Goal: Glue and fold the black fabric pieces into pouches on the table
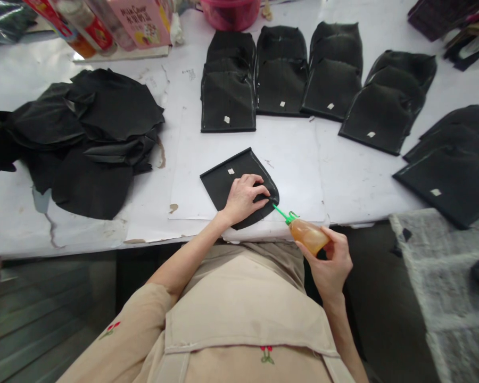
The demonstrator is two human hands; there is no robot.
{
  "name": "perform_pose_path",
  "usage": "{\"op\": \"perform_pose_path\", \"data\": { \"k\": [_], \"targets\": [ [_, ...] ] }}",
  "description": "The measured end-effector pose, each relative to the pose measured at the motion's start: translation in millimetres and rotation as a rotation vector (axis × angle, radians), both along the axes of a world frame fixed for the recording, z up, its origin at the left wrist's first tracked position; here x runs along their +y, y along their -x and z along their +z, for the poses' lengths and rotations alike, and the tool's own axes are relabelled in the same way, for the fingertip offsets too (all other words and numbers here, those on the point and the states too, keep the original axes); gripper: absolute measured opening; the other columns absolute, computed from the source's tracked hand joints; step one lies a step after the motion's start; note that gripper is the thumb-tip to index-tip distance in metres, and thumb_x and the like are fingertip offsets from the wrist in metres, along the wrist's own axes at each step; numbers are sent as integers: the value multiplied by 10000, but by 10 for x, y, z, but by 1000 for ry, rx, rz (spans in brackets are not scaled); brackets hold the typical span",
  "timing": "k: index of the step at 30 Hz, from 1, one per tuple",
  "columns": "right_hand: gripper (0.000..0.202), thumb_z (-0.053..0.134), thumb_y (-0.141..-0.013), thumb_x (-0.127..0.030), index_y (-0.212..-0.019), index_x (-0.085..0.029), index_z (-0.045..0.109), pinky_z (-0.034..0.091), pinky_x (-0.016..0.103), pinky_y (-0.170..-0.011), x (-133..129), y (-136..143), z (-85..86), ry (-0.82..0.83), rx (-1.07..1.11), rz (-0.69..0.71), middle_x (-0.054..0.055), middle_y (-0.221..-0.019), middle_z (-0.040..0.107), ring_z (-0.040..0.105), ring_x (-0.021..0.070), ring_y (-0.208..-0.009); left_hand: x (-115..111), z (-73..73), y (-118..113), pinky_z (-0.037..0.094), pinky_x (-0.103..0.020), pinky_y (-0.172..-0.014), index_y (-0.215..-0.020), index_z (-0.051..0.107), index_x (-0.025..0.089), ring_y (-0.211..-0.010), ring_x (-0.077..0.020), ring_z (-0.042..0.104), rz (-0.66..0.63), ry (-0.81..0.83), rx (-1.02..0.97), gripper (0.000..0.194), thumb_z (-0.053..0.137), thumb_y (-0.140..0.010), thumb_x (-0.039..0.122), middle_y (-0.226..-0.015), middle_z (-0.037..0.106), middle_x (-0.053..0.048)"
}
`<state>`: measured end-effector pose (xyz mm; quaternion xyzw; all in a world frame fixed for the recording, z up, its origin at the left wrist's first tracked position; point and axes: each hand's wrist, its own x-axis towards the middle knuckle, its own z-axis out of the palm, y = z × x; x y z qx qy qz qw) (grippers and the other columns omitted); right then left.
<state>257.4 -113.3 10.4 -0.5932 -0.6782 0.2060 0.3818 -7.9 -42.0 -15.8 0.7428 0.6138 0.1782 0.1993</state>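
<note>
While pressing a black piece [222, 185] onto the desk [297, 165] with the left hand [245, 196], loose in grip, at 6 o'clock from the nearest black stack [228, 98], holding an orange bottle [308, 236] snugly in the right hand [335, 259] at 4 o'clock from the piece, with its green tip [290, 217] by the round edge.

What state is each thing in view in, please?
Black piece: flat, under the left hand
Squeeze bottle: tilted, held in the right hand
Green nozzle: pointed at the piece's edge
Black heap: loose, jumbled
Other black pieces: overlapping in groups
Pink box: upright
</note>
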Motion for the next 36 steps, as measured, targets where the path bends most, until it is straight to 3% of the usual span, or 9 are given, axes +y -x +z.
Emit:
{"op": "perform_pose_path", "data": {
  "k": [19, 23, 27, 31, 36],
  "targets": [
    [555, 885, -741, -365, -1215, -218, 635, 583, 361, -775, -87, 55, 54, 91, 53, 93, 52, -1040, 656, 656, 223, -925, 123, -30, -1, 417, -433, -955, -993, 741, 265, -1198, -274, 537, -4, -16, -62, 122, 712, -891, 326, -1260, 624, -69],
    [569, 888, -734, -381, -1214, -212, 633, 572, 349, -735, -90, 47, 28, 116, 68, 79, 54, -1041, 648, 652, 224, -921, 8, 48, 157, 443, -421, -1025, -1083, 719, 255, -1226, -252, 553, -108, -11, -192, 191, 682, -915, 337, -1280, 621, -82],
    [558, 891, -730, -375, -1200, -210, 639, 573, 345, -724, -84, 59, 32, 100, 63, 87, 51, -1025, 652, 653, 221, -907, -217, 58, 353, 402, -473, -1124, -1093, 722, 257, -1353, -274, 493, -208, -18, -177, 194, 680, -919, 333, -1360, 599, -95],
    [568, 891, -732, -359, -1216, -216, 631, 585, 371, -776, -107, 88, 35, 117, 86, 113, 55, -1053, 651, 654, 230, -941, -323, -56, 414, 382, -503, -1157, -1121, 717, 254, -1393, -274, 468, -177, -63, -162, 211, 674, -931, 335, -1397, 584, -101],
    [575, 888, -737, -359, -1229, -226, 620, 588, 376, -783, -164, 131, 19, 136, 75, 143, 56, -1069, 649, 657, 234, -952, -301, -121, 372, 376, -516, -1169, -1106, 721, 256, -1394, -267, 474, -144, -72, -164, 193, 668, -937, 333, -1382, 601, -94]
  ]
}}
